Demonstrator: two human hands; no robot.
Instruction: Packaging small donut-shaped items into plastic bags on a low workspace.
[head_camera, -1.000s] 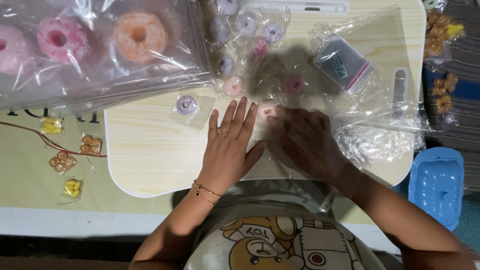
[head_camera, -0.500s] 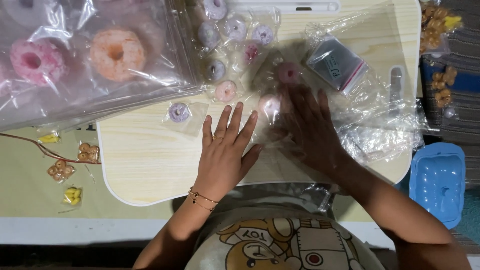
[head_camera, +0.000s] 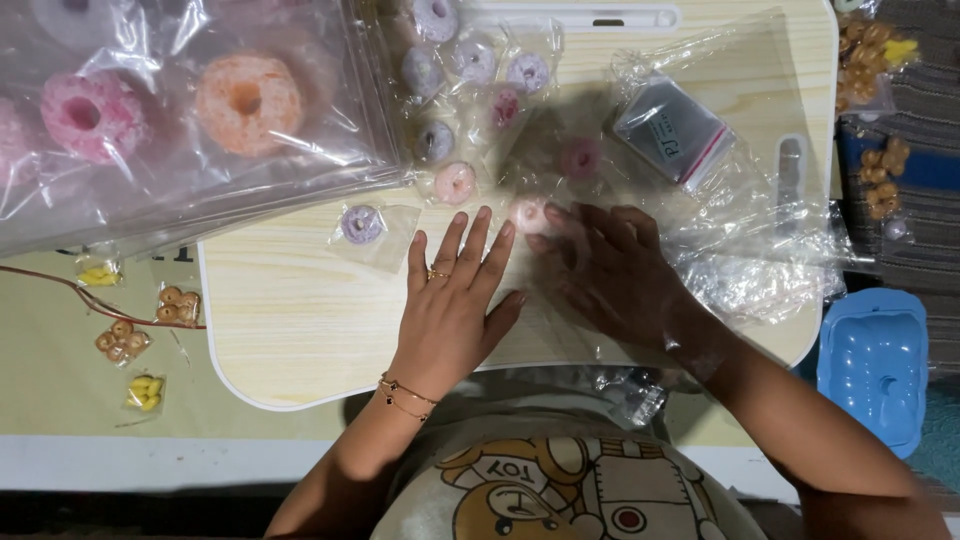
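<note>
My left hand (head_camera: 452, 300) lies flat on the pale wooden lap tray (head_camera: 290, 330), fingers spread, a ring on one finger and a thin bracelet at the wrist. My right hand (head_camera: 615, 275) rests flat beside it on clear plastic film, its fingertips next to a small pink doughnut-shaped piece (head_camera: 527, 213). Both hands press down and grasp nothing. Several small purple and pink ring pieces in clear bags (head_camera: 455, 183) lie just beyond the fingers. A bagged purple ring (head_camera: 362, 224) sits left of my left hand.
Big clear bags with pink (head_camera: 85, 113) and orange (head_camera: 248, 100) doughnut shapes cover the far left. A stack of small clear bags (head_camera: 672, 130) and crumpled film (head_camera: 760, 260) lie on the right. A blue moulded tray (head_camera: 877, 365) stands at the right edge. Tiny bagged charms (head_camera: 122, 340) lie left.
My right hand has slid to the right and a little nearer across the film. My left hand has stayed flat in about the same spot.
</note>
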